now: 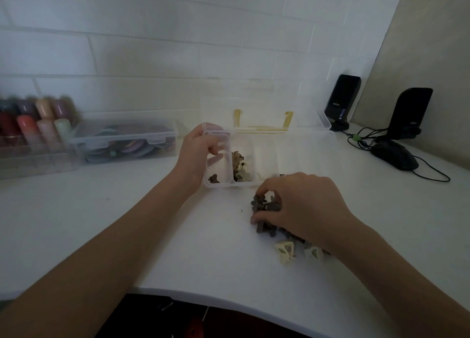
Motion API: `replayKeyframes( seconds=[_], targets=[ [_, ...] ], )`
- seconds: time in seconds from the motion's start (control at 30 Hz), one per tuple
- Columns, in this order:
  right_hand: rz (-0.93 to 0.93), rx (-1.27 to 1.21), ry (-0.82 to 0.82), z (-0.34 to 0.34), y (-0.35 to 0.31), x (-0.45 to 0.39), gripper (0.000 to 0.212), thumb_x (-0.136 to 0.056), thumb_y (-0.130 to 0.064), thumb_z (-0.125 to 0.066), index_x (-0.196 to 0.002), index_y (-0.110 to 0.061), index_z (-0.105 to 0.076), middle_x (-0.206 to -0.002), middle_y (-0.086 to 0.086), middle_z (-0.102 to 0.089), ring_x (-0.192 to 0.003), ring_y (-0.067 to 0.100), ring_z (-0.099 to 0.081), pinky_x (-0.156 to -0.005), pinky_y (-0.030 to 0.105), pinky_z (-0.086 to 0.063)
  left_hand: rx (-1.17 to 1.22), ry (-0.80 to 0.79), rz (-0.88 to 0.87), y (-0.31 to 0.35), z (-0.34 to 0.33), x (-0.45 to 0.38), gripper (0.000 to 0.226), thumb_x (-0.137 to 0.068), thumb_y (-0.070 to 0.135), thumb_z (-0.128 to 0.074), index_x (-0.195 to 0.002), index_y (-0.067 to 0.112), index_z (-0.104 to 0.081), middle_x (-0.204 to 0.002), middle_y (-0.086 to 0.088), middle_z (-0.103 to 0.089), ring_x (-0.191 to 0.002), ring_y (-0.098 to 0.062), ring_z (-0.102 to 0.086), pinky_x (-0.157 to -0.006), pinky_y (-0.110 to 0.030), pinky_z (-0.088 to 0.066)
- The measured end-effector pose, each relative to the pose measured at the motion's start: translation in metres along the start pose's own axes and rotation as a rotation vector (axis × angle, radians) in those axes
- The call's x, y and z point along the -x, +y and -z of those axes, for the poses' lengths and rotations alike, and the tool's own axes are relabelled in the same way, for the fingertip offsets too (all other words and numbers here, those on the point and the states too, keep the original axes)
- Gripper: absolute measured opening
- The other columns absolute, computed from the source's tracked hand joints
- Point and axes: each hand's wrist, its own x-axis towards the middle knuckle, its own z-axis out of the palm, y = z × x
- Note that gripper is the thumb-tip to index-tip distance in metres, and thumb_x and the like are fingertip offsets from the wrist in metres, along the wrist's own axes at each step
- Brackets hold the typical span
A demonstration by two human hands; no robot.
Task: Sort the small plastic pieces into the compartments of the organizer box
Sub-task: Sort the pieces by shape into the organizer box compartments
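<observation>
On the bench (152,236), the organizer (230,182) sits centre; loose pieces (267,205) at its 5 o'clock, a lidded box (122,139) at 9, speakers (342,101) and mouse (394,157) at 3.

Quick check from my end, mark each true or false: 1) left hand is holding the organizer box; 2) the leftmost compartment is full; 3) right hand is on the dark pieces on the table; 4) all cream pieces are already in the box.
1) True: the left hand grips the organizer box at its left end.
2) False: the leftmost compartment holds only one dark piece.
3) True: the right hand grips the dark pieces.
4) False: some cream pieces lie on the table.
</observation>
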Motion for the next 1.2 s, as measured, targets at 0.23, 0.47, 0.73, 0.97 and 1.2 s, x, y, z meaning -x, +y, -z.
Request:
replayKeyframes(
  seconds=[0.23, 0.47, 0.73, 0.97, 1.2],
  targets=[
    [0.127, -0.062, 0.142, -0.004, 0.003, 0.003, 0.027, -0.087, -0.052, -0.052, -0.108, -0.040, -0.065, -0.099, -0.012, -0.062, -0.088, 0.011, -0.060, -0.061, 0.023, -0.040, -0.014, -0.004, -0.007, -0.002, 0.002, -0.002, 0.026, -0.057, 0.002, -0.053, -0.075, 0.020, -0.060, -0.085, -0.003, -0.065, -0.093, -0.024, -0.057, -0.088, -0.041, -0.048],
    [0.112, -0.721, 0.347, 0.000, 0.013, -0.005, 0.019, -0.078, -0.024, -0.072, -0.097, -0.025, -0.073, -0.086, -0.019, -0.067, -0.072, 0.004, -0.063, -0.062, 0.018, -0.053, -0.006, 0.005, -0.006, 0.002, -0.001, 0.001, 0.028, -0.051, 0.004, -0.054, -0.074, 0.019, -0.059, -0.090, -0.010, -0.059, -0.092, -0.025, -0.055, -0.091, -0.044, -0.046],
    [0.056, -0.544, 0.553, 0.000, -0.002, -0.065, 0.011, -0.078, -0.030, -0.072, -0.082, -0.024, -0.064, -0.084, -0.006, -0.065, -0.081, 0.008, -0.053, -0.068, 0.031, -0.048, 0.023, -0.002, -0.031, 0.003, -0.001, 0.003, 0.024, -0.056, -0.001, -0.054, -0.067, 0.019, -0.062, -0.077, -0.005, -0.060, -0.088, -0.025, -0.056, -0.086, -0.041, -0.049],
    [0.175, -0.080, 0.684, -0.020, 0.007, -0.065, 0.009, -0.077, -0.012, -0.071, -0.071, -0.007, -0.067, -0.083, 0.005, -0.063, -0.075, 0.026, -0.054, -0.066, 0.036, -0.048, 0.020, -0.005, -0.038, 0.001, 0.000, 0.000, 0.030, -0.044, 0.000, -0.048, -0.069, 0.014, -0.057, -0.083, -0.005, -0.062, -0.090, -0.025, -0.056, -0.083, -0.040, -0.047],
    [0.110, -0.272, 0.506, 0.016, 0.013, -0.041, 0.014, -0.085, -0.032, -0.062, -0.088, -0.024, -0.074, -0.071, -0.007, -0.062, -0.066, 0.004, -0.049, -0.059, 0.014, -0.035, 0.005, -0.006, -0.036, -0.003, 0.001, -0.003, 0.027, -0.047, 0.002, -0.049, -0.067, 0.019, -0.058, -0.083, -0.004, -0.061, -0.091, -0.024, -0.055, -0.082, -0.039, -0.047]
  ],
)
